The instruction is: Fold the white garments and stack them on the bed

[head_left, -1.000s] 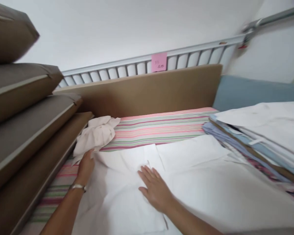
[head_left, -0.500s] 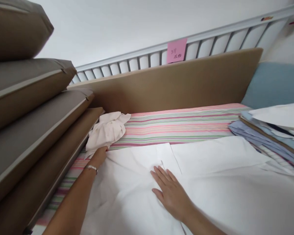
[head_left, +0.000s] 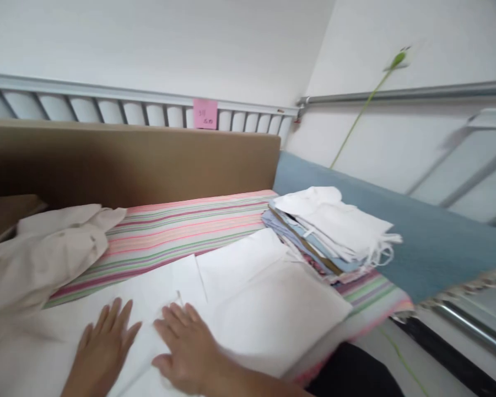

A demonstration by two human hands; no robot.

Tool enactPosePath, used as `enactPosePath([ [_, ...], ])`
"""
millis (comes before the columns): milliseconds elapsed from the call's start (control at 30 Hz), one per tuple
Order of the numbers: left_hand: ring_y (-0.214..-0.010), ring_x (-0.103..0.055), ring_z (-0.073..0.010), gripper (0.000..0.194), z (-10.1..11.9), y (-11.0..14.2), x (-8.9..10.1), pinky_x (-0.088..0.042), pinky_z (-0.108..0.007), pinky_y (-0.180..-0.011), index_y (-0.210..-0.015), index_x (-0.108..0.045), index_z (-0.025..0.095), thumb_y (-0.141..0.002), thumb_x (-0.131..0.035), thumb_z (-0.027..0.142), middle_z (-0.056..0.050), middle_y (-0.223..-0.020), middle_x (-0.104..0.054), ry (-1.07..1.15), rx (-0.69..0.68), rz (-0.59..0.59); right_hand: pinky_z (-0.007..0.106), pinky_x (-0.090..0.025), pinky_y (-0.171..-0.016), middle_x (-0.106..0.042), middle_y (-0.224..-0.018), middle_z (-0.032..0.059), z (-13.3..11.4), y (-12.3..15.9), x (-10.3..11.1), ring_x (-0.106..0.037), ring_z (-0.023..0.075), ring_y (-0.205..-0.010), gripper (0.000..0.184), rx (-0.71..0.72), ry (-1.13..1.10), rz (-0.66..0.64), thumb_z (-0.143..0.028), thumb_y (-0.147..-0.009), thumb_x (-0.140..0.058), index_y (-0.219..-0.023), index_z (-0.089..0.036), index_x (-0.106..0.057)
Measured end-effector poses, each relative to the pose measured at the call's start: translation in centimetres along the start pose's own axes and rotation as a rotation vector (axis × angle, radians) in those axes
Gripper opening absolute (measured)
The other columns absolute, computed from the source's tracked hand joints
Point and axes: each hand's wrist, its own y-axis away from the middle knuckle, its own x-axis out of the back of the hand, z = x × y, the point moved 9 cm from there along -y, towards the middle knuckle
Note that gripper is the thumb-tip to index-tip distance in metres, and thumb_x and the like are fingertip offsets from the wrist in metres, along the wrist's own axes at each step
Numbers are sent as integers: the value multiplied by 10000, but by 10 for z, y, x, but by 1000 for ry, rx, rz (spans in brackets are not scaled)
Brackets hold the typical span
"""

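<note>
White cloth point(head_left: 248, 309) lies at six o'clock beneath the flattened left hand point(head_left: 103, 344) at eight and right hand point(head_left: 188, 348) at seven, fingers outstretched, with a pink note point(head_left: 205, 114) at eleven apparently reading "311".

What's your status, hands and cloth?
Left hand, right hand open, palms down on white cloth. Cloth spread over striped sheet, creased. Folded pile close beside it.

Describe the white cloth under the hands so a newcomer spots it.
Before the brown board spreads a striped sheet. On that lies the white cloth. The left hand and right hand rest on it, not on the cream cloth or folded stack.
</note>
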Motion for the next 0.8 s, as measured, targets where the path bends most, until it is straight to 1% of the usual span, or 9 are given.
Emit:
enactPosePath([
  [100, -1361, -250, -305, 578, 1, 4, -23, -263, -530, -1040, -1355, -402, 231, -836, -281, 455, -72, -1482, -319, -54, -36, -45, 432, -159, -1143, -220, -1511, 32, 2, -2, -1, -134, 193, -1395, 605, -18, -13, 1, -533, -918, -303, -1435, -227, -238],
  [167, -1359, -263, -294, 553, -3, 0, -22, -288, -526, -1028, -1359, -390, 252, -848, -283, 432, -58, -1483, -318, -66, -4, -105, 439, -188, -1133, -266, -1496, 49, 1, -5, -2, -179, 198, -1386, 615, -5, -54, -32, -547, -905, -331, -1419, -214, -280],
  [233, -1353, -279, -294, 520, 0, -2, -8, -315, -551, -1004, -1364, -374, 266, -869, -270, 386, -59, -1477, -329, -70, 33, -130, 429, -227, -1119, -328, -1470, 45, 3, -5, 4, -238, 191, -1367, 584, 1, -114, -47, -532, -900, -364, -1395, -224, -330],
  [300, -1350, -291, -284, 494, 18, -1, 12, -337, -549, -996, -1356, -390, 247, -890, -247, 330, -75, -1459, -359, -64, 37, -97, 420, -247, -1110, -377, -1445, 34, 14, 4, 20, -282, 188, -1350, 523, -41, -156, -17, -485, -899, -406, -1363, -244, -387],
  [367, -1331, -336, -253, 467, 48, 5, 27, -351, -493, -1021, -1313, -457, 218, -897, -261, 299, -80, -1414, -430, -38, -37, -70, 441, -240, -1108, -394, -1433, 43, 39, 26, 42, -297, 205, -1344, 467, -124, -151, 43, -415, -900, -433, -1333, -242, -436],
  [500, -1234, -474, -189, 432, 98, 16, 32, -379, -404, -1043, -1203, -566, 234, -869, -302, 164, -34, -1305, -556, 20, -214, -91, 480, -274, -1085, -486, -1360, 82, 107, 90, 86, -378, 220, -1299, 378, -235, -37, 153, -294, -907, -404, -1250, -205, -535],
  [633, -1162, -540, -168, 502, 101, 12, 40, -422, -371, -1016, -1169, -588, 211, -807, -288, 36, -44, -1245, -601, 29, -210, -97, 506, -347, -1030, -593, -1240, 81, 155, 133, 114, -482, 227, -1217, 331, -265, 53, 247, -258, -901, -396, -1157, -220, -603],
  [733, -1193, -515, -202, 433, 91, 9, 62, -422, -396, -1013, -1198, -560, 168, -847, -312, 108, -94, -1277, -571, -9, -116, 5, 502, -347, -1029, -603, -1227, 69, 158, 137, 120, -496, 218, -1202, 331, -256, 73, 268, -252, -907, -386, -1156, -239, -603],
  [800, -1278, -423, -224, 414, 95, 14, 75, -397, -417, -1033, -1257, -502, 150, -885, -333, 218, -114, -1350, -500, -27, -114, 78, 489, -330, -1044, -589, -1249, 61, 151, 131, 118, -478, 208, -1220, 336, -241, 68, 266, -246, -910, -379, -1166, -247, -597],
])
